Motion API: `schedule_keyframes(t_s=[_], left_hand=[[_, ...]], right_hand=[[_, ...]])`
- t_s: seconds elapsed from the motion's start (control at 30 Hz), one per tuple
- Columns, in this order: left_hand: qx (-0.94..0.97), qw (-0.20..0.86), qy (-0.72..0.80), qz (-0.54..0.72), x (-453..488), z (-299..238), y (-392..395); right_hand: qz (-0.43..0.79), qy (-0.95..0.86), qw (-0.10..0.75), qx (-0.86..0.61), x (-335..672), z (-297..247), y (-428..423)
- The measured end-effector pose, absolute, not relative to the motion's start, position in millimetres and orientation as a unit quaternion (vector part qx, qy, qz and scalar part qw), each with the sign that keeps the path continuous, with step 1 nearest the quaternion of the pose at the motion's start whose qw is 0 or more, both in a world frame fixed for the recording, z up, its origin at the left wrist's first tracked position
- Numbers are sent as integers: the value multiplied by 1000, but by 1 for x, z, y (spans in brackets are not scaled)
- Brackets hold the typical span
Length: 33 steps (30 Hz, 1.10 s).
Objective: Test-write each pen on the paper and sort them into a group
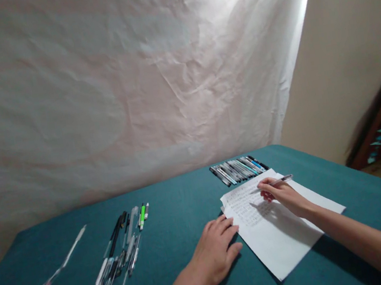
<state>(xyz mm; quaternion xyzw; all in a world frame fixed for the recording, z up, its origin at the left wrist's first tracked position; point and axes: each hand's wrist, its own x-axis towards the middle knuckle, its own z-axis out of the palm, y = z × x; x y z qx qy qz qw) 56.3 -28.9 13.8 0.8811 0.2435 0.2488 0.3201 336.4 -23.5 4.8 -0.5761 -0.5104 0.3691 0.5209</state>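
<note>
White sheets of paper point(278, 249) lie at an angle on the table, the upper part of the top one covered in handwritten lines. My right hand point(274, 193) is closed around a pen point(285, 178) and hovers over or rests on the written area; whether the tip touches the paper I cannot tell. My left hand point(216, 249) lies flat on the cloth with fingers spread, its fingertips at the paper's left edge. It holds nothing.
A row of pens point(239, 170) sits just beyond the paper. Several loose pens are piled at the left, with a green highlighter point(142, 216) among them. Farther left lies a thin white strip point(66, 261) with a dark end. A green cloth point(172, 212) covers the table; a pale sheet point(113, 87) hangs behind.
</note>
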Motion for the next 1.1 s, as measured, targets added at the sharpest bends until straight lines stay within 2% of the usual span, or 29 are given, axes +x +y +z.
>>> schedule_keyframes(t_s=[0.13, 0.27, 0.47, 0.7, 0.9, 1.1], left_hand=[[930, 210, 263, 150, 56, 13, -26], [942, 161, 270, 119, 57, 13, -26], [947, 143, 263, 117, 58, 11, -24], [949, 138, 259, 117, 58, 10, -23], [950, 134, 254, 126, 57, 9, -23], [949, 133, 256, 123, 58, 12, -24]], right_hand=[[356, -515, 495, -603, 364, -10, -41], [293, -537, 487, -623, 374, -21, -48], [282, -535, 503, -617, 375, -24, -50], [225, -585, 435, -647, 391, -24, -52], [176, -600, 427, -653, 397, -34, -51], [176, -615, 420, -644, 394, -31, -52]])
